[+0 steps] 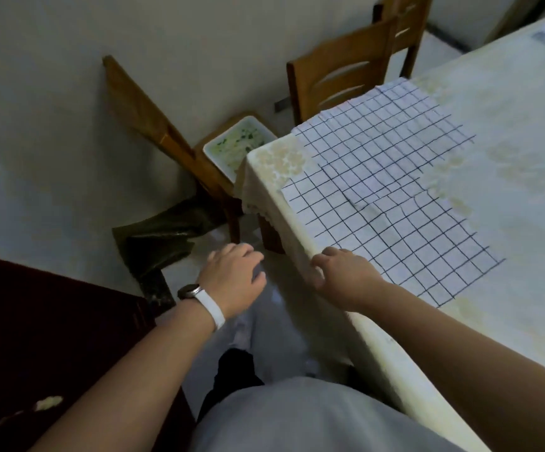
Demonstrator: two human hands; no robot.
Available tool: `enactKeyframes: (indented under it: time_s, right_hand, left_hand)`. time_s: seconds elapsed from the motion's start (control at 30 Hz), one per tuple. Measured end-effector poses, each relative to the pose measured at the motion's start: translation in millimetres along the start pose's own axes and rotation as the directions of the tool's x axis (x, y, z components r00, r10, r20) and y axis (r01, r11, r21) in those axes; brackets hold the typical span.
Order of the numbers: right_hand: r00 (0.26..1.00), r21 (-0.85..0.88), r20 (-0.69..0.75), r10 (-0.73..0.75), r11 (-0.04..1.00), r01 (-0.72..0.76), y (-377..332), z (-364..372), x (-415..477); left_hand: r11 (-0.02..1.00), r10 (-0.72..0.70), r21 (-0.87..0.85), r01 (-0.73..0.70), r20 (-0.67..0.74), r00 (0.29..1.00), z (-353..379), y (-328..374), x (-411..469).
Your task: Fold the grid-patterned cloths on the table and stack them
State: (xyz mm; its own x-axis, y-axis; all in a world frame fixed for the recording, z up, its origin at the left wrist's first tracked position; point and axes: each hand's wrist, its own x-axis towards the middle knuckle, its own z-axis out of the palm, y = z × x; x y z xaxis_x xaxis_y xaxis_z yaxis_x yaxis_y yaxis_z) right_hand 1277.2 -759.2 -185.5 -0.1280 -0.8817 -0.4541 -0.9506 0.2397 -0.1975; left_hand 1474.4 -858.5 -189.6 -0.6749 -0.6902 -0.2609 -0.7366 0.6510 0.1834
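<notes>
Right hand [346,276] loose, empty, at table [301,239] edge beside grid cloths [395,190]; left hand [232,276] relaxed, empty; chair [339,81] beyond.

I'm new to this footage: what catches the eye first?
The grid cloths lie spread flat and overlapping on the table. The right hand is at the table's near edge beside them; the left hand, a watch on its wrist, is off the table. A dish of food sits on a chair past the table's corner.

The table [522,324] wears a cream tablecloth [276,159]; grid-patterned cloths [395,190] lie flat on it, overlapping.
</notes>
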Motion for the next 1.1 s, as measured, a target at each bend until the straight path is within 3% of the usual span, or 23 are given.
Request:
enactKeyframes:
  time_s: [0.3,0.57,0.77,1.1]
  right_hand:
    - [0.951,0.145,-0.062,0.301,0.946,-0.29,-29.9,-27.2,56.2]
    - [0.829,0.284,-0.104,0.549,0.815,-0.504,-28.4,-41.5,56.6]
    - [0.692,0.384,-0.119,0.712,0.676,-0.629,-7.4,-26.8,30.5]
    - [0.608,0.502,-0.064,0.791,0.552,-0.666,46.1,6.6,25.5]
  left_hand:
    - [0.932,0.359,0.021,-0.362,0.078,0.93,-37.0,-63.8,110.7]
    - [0.819,0.558,0.073,-0.569,0.129,0.82,-57.0,-61.6,177.2]
    - [0.734,0.653,0.077,-0.674,0.191,0.733,-49.0,-28.1,209.7]
    - [0.624,0.7,0.18,-0.76,0.304,0.647,-40.1,44.5,252.4]
